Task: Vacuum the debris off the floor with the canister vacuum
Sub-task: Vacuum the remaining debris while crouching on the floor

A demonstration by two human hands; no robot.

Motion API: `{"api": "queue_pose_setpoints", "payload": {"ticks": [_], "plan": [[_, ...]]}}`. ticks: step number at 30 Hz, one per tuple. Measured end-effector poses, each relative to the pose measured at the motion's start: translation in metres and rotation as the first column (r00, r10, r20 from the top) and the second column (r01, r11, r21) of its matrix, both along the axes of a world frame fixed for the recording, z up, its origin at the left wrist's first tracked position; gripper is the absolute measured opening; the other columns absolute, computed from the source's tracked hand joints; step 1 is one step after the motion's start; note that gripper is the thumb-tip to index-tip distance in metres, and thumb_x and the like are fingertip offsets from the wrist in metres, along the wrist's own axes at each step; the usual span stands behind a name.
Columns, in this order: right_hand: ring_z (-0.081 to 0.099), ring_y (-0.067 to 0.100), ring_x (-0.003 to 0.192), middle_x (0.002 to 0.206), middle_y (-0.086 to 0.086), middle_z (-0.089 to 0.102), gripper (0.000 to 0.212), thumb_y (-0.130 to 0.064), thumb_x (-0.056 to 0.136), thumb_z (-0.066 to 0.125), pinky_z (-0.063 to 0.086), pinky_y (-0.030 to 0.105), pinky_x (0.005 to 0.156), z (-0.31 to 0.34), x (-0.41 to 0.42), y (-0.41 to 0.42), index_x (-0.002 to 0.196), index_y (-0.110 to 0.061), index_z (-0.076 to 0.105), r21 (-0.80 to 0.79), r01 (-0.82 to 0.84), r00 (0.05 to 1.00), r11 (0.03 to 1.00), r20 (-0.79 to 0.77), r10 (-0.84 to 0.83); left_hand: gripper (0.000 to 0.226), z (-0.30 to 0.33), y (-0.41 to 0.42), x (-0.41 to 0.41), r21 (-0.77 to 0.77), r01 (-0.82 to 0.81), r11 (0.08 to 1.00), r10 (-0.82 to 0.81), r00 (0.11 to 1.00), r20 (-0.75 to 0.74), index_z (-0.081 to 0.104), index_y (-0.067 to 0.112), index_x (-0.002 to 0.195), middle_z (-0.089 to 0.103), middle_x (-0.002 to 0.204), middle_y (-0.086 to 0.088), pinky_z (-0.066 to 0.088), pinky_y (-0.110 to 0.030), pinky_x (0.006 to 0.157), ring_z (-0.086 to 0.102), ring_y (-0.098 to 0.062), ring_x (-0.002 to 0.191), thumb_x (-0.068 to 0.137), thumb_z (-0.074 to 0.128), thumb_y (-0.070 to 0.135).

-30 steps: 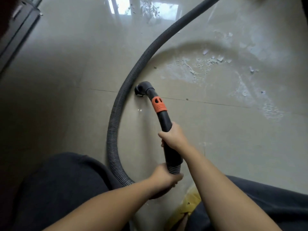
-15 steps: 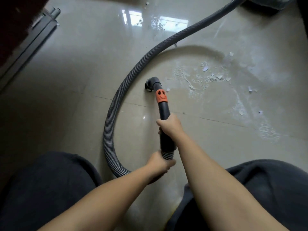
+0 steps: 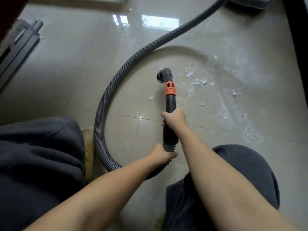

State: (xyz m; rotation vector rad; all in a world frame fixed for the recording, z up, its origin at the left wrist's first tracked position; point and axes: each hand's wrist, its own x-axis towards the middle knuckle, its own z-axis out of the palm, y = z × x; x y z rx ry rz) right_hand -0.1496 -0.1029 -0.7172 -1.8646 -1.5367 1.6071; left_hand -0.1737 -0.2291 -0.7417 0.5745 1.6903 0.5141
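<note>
Debris: white flakes and dust lie on the floor just at 3 o'clock of my nozzle, with more scattered out toward 4 o'clock and one loose flake at about 8 o'clock of it.
Nozzle: the angled black tip sits low at the floor, its mouth turned to 9 o'clock, away from the thickest patch; I cannot tell whether it touches the tile.
Wand: the black tube with its orange collar runs from the nozzle straight back toward me at 6 o'clock.
Right hand: I grip the wand mid-length, fingers wrapped round it; this hand steers.
Left hand: I hold the ribbed cuff where the hose joins the wand, fingers curled under it; this hand carries the weight.
Hose: it loops out to 9 o'clock of the wand and arcs up to the canister at 1 o'clock, partly out of view.
Step in hand: I judge that I am sweeping the tip toward the flake patch.
Doing it well: I should roll the wand so the mouth faces 3 o'clock, keep it low and flat, and pass slowly in overlapping strokes so the flakes lift instead of scattering.
Watch: the hose loop should stay slack, or it may drag my aim.
</note>
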Motion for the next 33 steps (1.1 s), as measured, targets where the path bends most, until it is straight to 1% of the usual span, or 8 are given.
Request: {"api": "queue_pose_setpoints", "payload": {"ticks": [2, 5, 9, 13, 18, 23, 27, 33], "plan": [[0.063, 0.024, 0.048, 0.062, 0.007, 0.06, 0.018, -0.013, 0.074, 0.06, 0.055, 0.033, 0.056, -0.004, -0.013, -0.003, 0.088, -0.013, 0.047, -0.045, -0.132, 0.991, 0.99, 0.009, 0.133, 0.017, -0.011, -0.006, 0.001, 0.012, -0.105, 0.994, 0.105, 0.994, 0.036, 0.054, 0.01, 0.075, 0.059, 0.065, -0.009, 0.046, -0.025, 0.05, 0.054, -0.019, 0.052, 0.079, 0.07, 0.012], [0.063, 0.022, 0.048, 0.064, 0.006, 0.061, 0.015, -0.014, 0.076, 0.059, 0.054, 0.028, 0.054, -0.019, -0.017, -0.001, 0.086, -0.015, 0.047, -0.076, -0.1, 0.993, 0.992, 0.054, 0.104, 0.017, -0.027, -0.001, -0.004, -0.014, -0.1, 0.995, 0.1, 0.994, 0.038, 0.057, 0.008, 0.078, 0.061, 0.067, -0.009, 0.045, -0.023, 0.049, 0.054, -0.019, 0.053, 0.079, 0.072, 0.016], [0.06, 0.017, 0.044, 0.071, 0.01, 0.062, 0.02, -0.012, 0.078, 0.058, 0.04, 0.016, 0.036, -0.03, 0.015, 0.017, 0.097, -0.006, 0.054, 0.015, 0.219, 0.965, 0.976, 0.141, -0.219, 0.014, -0.031, 0.024, -0.003, -0.027, 0.143, 0.989, -0.141, 0.988, 0.07, 0.051, 0.019, 0.065, 0.062, 0.066, -0.005, 0.056, -0.039, 0.068, 0.059, -0.022, 0.063, 0.061, 0.062, 0.027], [0.059, 0.02, 0.044, 0.072, 0.014, 0.062, 0.02, -0.01, 0.077, 0.058, 0.046, 0.024, 0.044, -0.031, 0.039, 0.029, 0.095, -0.005, 0.051, 0.09, 0.462, 0.873, 0.882, 0.13, -0.47, 0.019, -0.031, 0.038, 0.007, 0.031, 0.215, 0.976, -0.217, 0.974, 0.064, 0.046, 0.02, 0.061, 0.059, 0.065, -0.005, 0.056, -0.047, 0.068, 0.057, -0.022, 0.061, 0.054, 0.057, 0.034], [0.062, 0.025, 0.05, 0.062, 0.008, 0.06, 0.018, -0.013, 0.072, 0.06, 0.055, 0.036, 0.055, -0.024, 0.008, 0.019, 0.086, -0.014, 0.048, 0.085, 0.218, 0.973, 0.972, 0.058, -0.223, 0.019, -0.029, 0.028, -0.007, 0.004, 0.166, 0.986, -0.166, 0.986, -0.033, 0.044, 0.021, 0.062, 0.054, 0.059, 0.0, 0.036, -0.026, 0.051, 0.052, -0.021, 0.057, 0.073, 0.06, 0.025], [0.063, 0.021, 0.049, 0.064, 0.006, 0.061, 0.017, -0.01, 0.077, 0.058, 0.047, 0.023, 0.05, -0.018, -0.017, 0.0, 0.088, -0.017, 0.047, -0.085, -0.124, 0.99, 0.989, 0.056, 0.129, 0.013, -0.04, 0.001, -0.015, 0.041, 0.015, 0.999, -0.022, 0.985, 0.169, 0.058, 0.012, 0.08, 0.063, 0.067, -0.002, 0.051, -0.026, 0.056, 0.059, -0.01, 0.055, 0.08, 0.071, 0.016], [0.059, 0.02, 0.045, 0.06, 0.007, 0.059, 0.014, -0.008, 0.077, 0.057, 0.049, 0.026, 0.05, -0.026, 0.004, 0.007, 0.088, -0.011, 0.049, -0.053, 0.165, 0.982, 0.985, 0.103, -0.159, 0.015, -0.037, 0.009, -0.014, 0.043, 0.085, 0.995, -0.091, 0.984, 0.156, 0.054, 0.017, 0.074, 0.06, 0.062, -0.002, 0.048, -0.025, 0.056, 0.057, -0.017, 0.056, 0.069, 0.066, 0.023], [0.054, 0.015, 0.038, 0.058, 0.008, 0.053, 0.013, -0.001, 0.08, 0.057, 0.049, 0.026, 0.046, -0.014, 0.059, 0.014, 0.087, -0.008, 0.048, 0.013, 0.579, 0.816, 0.815, -0.008, -0.579, 0.013, -0.03, 0.029, 0.008, 0.098, 0.251, 0.963, -0.262, 0.956, 0.134, 0.053, 0.031, 0.065, 0.057, 0.061, 0.001, 0.046, -0.032, 0.058, 0.053, -0.019, 0.058, 0.054, 0.061, 0.033]]}}
